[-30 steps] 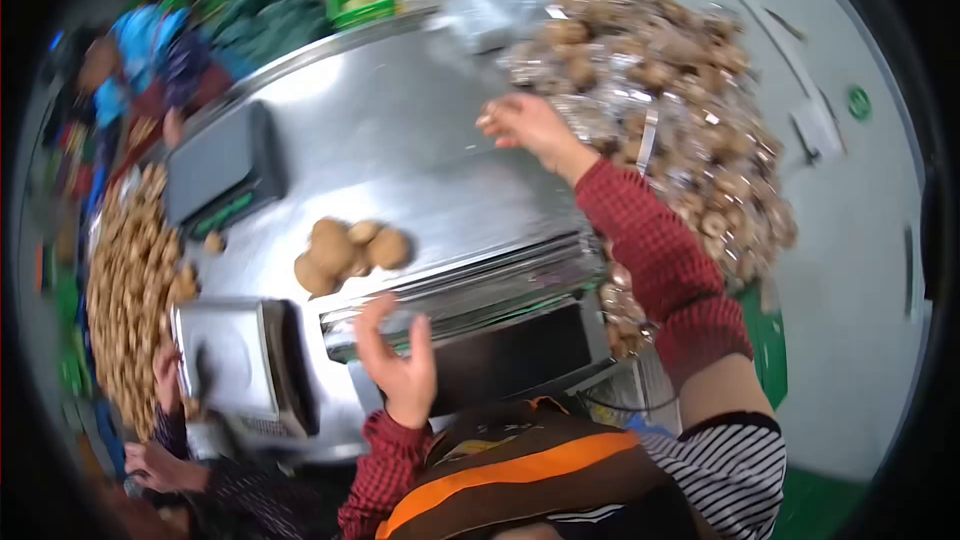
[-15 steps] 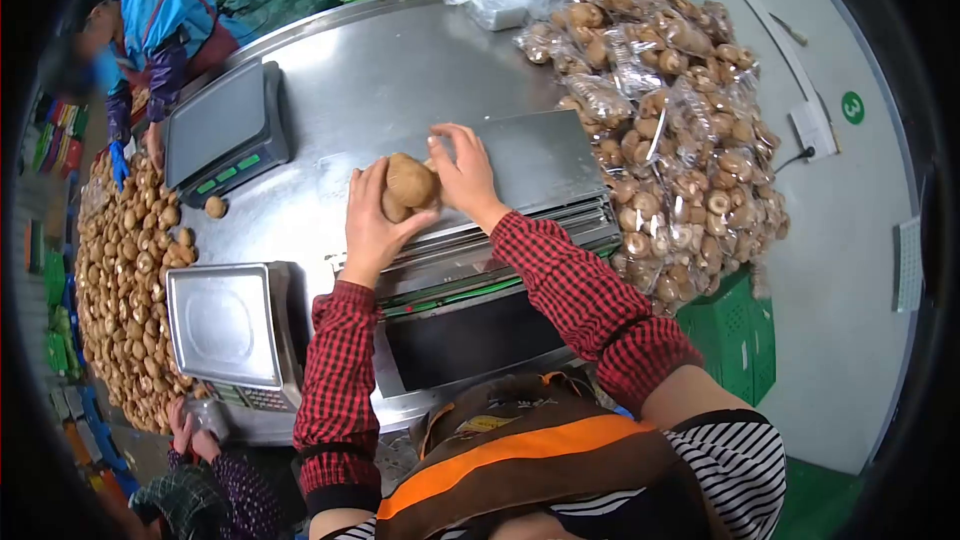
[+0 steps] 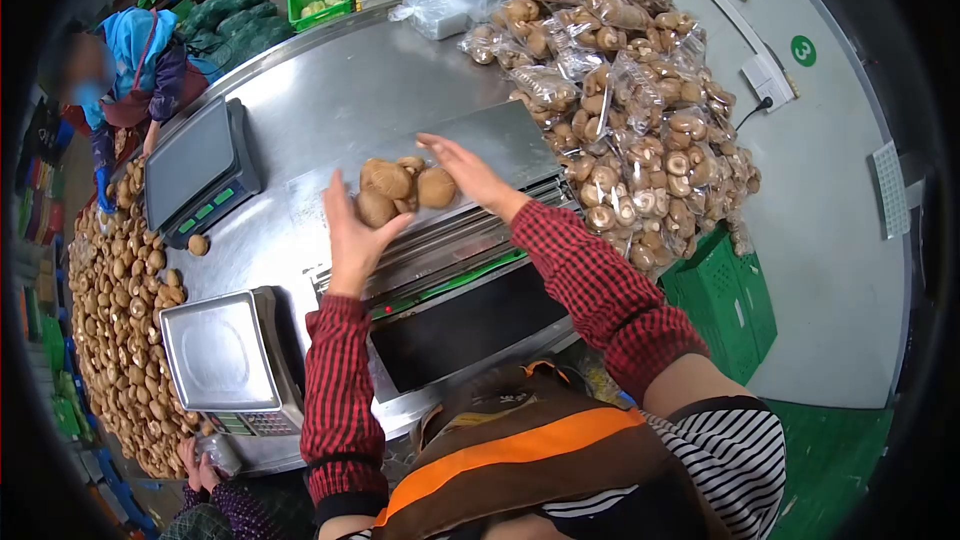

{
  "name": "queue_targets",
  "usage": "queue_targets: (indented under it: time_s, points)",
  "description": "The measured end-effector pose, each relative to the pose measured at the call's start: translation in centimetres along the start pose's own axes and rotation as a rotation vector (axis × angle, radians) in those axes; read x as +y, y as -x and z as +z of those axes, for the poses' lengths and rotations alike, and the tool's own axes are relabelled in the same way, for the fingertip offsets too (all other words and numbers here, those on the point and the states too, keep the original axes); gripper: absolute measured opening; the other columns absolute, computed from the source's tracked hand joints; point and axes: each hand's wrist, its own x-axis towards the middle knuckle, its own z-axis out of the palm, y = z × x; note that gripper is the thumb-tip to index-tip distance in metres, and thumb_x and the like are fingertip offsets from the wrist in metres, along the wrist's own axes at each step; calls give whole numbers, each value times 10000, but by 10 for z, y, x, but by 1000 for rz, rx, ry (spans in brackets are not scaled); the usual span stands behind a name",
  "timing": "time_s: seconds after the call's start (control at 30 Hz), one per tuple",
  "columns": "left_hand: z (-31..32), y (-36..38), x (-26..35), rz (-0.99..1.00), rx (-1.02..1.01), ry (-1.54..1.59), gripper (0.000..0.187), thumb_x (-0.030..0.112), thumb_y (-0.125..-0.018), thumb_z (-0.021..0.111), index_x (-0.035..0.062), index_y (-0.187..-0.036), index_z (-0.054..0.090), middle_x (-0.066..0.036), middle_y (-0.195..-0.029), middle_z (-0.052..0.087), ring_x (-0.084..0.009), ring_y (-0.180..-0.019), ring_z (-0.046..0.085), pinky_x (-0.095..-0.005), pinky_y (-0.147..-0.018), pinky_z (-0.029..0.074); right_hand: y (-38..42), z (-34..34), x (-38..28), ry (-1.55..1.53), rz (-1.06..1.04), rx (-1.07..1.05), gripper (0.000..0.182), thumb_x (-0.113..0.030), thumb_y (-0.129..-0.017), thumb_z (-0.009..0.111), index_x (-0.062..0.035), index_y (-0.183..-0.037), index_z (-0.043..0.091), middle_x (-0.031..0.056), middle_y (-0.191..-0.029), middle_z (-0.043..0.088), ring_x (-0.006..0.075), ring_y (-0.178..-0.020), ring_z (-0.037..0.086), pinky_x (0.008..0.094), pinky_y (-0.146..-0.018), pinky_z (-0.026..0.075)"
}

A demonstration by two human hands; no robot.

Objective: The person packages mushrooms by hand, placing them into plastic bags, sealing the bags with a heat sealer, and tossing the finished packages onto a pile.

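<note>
Several brown mushrooms (image 3: 386,180) lie in a small heap on a flat metal plate (image 3: 500,135) in front of me. My left hand (image 3: 352,238) is at the heap's left side, fingers stretched up and thumb apart, near or touching the lowest mushroom. On the other side my right hand (image 3: 468,175) is held open, fingers extended, close to the rightmost mushroom. Neither hand is closed round anything. Below the plate runs a slotted metal frame with a green strip (image 3: 470,282).
Bagged mushrooms (image 3: 640,120) are piled at the right above a green crate (image 3: 725,300). Two scales (image 3: 195,175) stand at the left beside a large heap of loose mushrooms (image 3: 125,340). A co-worker in blue (image 3: 135,60) reaches in there; another person's hands (image 3: 200,465) hold a clear bag.
Both hands have loosened and moved apart from the mushrooms they were cupping. The mushrooms now show as a spread cluster on the plate. The whole view has shifted a little.
</note>
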Motion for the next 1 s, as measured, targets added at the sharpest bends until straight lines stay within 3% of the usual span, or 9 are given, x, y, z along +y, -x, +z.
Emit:
queue_targets:
  time_s: [0.1, 0.17, 0.3, 0.43, 0.53, 0.63, 0.77, 0.87, 1.0]
  points:
    - [-43, 42, -7, -87, 245, 78, 679, 216, -765, 814, -21, -1313, 488, -178, -1292, 526, -316, -1224, 476, -420, -1024, 392, 29, -58, 7, 53, 123, 76, 440, -388, -977, 548, -25, -1217, 618, 157, -1104, 676, 297, -1056, 618, 333, -913, 485]
    - [-70, 77, -22, -8, 409, -507, 243, 209, -785, 784, -8, -816, 678, -124, -863, 593, -318, -842, 555, -431, -775, 439, 67, -96, -8, 616, 307, -8, 450, -455, -922, 595, -28, -1000, 714, 159, -885, 692, 328, -915, 642, 376, -814, 515]
    - [-55, 104, -13, -70, 213, -822, 376, 427, -755, 777, 55, -722, 734, -103, -729, 571, -305, -776, 538, -426, -693, 387, 107, -79, -4, 1239, 148, 11, 470, -503, -846, 636, -56, -755, 746, 168, -786, 674, 343, -779, 660, 447, -704, 517]
    - [-39, 89, -16, -127, 63, -680, 359, 373, -803, 745, 22, -736, 713, -141, -734, 624, -313, -730, 563, -424, -687, 414, 99, -51, -2, 897, 353, 29, 420, -422, -849, 667, -9, -803, 728, 148, -722, 671, 305, -694, 653, 426, -681, 517]
    - [-57, 98, -28, -512, 12, 167, 355, 250, -908, 657, 34, -642, 565, -22, -540, 489, -179, -435, 421, -293, -446, 335, 111, -78, 13, -191, 657, 30, 386, -304, -941, 548, -58, -644, 566, 54, -567, 534, 178, -471, 470, 332, -493, 419]
    - [-115, 87, 31, -1093, -410, 1244, 387, 259, -1000, 483, 120, -642, 434, 21, -523, 390, -98, -440, 337, -245, -414, 248, 103, -103, -25, -935, 900, -225, 395, -253, -982, 451, -115, -612, 447, 3, -514, 433, 123, -405, 332, 280, -410, 304]
    - [-151, 25, 52, -372, -14, 1302, 367, 265, -1019, 406, 61, -755, 557, -73, -701, 590, -153, -569, 536, -257, -523, 434, 25, -95, -95, -918, 282, -71, 357, -279, -1011, 382, -49, -805, 560, 89, -711, 590, 183, -560, 507, 274, -502, 387]
    - [-95, -50, 22, -126, 215, 636, 398, 269, -1024, 399, -33, -1142, 631, -187, -1119, 671, -263, -1058, 635, -352, -949, 476, -60, -67, -64, -654, 52, -44, 386, -253, -1021, 404, 71, -1135, 581, 196, -1135, 649, 272, -1089, 628, 359, -913, 531]
    - [-42, -56, -50, -59, -189, -119, 510, 335, -991, 484, -35, -1340, 517, -212, -1370, 526, -337, -1331, 446, -441, -1106, 345, -83, -43, 21, -286, 300, -103, 384, -262, -1027, 449, 71, -1170, 580, 161, -1126, 667, 223, -1071, 644, 317, -875, 538]
